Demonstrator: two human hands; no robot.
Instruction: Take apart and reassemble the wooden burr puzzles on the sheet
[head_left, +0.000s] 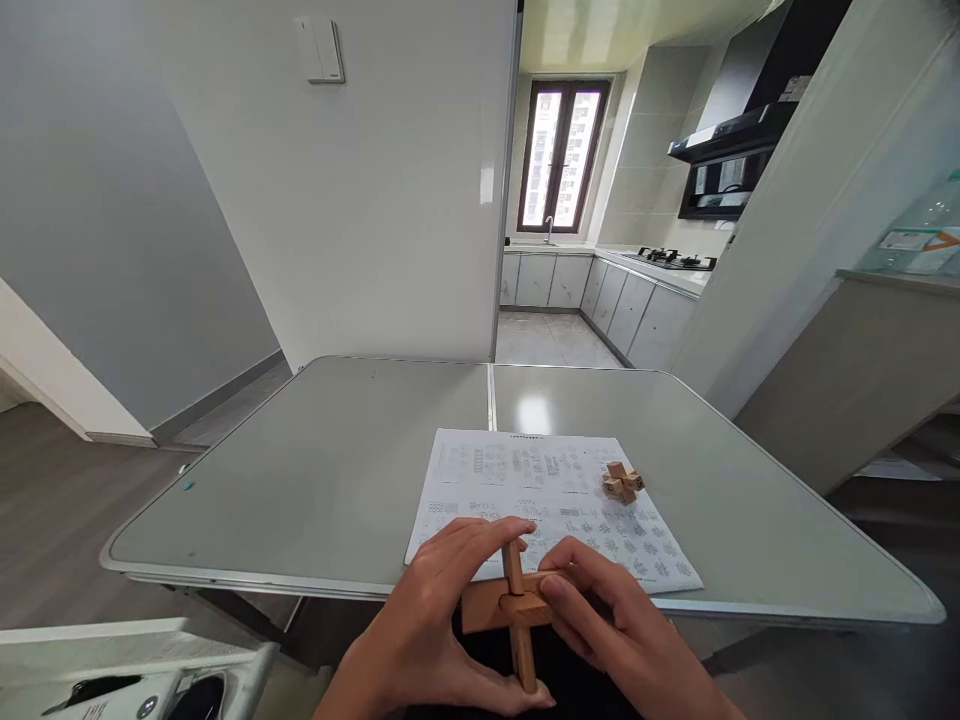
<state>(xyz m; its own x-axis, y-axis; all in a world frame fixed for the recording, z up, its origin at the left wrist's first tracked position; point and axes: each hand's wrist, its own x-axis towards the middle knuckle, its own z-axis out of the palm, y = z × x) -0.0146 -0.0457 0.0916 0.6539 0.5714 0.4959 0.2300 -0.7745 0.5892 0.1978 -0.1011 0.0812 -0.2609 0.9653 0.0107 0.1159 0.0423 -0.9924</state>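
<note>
Just in front of the table's near edge, my left hand (442, 610) grips a wooden puzzle (489, 606). The puzzle has flat blocks crossed by a round wooden rod (522, 650), which stands nearly upright. My left fingers are at the rod's top end and the thumb is at its bottom end. From the right, my right hand (607, 625) pinches the flat block's right end with thumb and fingers. Beyond the hands lies a printed instruction sheet (480, 490) with rows of small diagrams. A small wooden burr puzzle (622, 483) rests on the sheet's right side.
The sheet lies on a grey folding table (337, 480) with a centre seam. A white container (150, 670) stands at the lower left. At the right, a plastic-wrapped pack (919, 235) sits on a ledge. A kitchen doorway opens beyond the table.
</note>
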